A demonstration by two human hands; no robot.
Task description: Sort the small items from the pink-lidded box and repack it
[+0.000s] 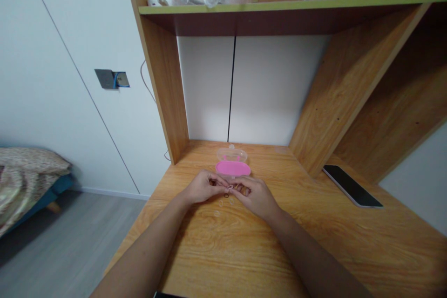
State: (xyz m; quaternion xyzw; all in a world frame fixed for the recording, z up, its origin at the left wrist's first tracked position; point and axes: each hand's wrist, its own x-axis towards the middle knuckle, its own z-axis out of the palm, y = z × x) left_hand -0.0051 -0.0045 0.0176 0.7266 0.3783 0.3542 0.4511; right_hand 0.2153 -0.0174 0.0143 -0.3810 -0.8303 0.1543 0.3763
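Observation:
My left hand and my right hand meet over the wooden desk, fingertips pinched together on a small rubber band. Several more small bands lie loose on the desk just below the fingers; a dark one lies among them. Right behind the hands stands a small pink case with its clear lid open toward the wall.
A dark phone lies flat at the desk's right, beside the slanted wooden side panel. A shelf above holds clear plastic bags and a bottle. A bed stands far left, across grey floor.

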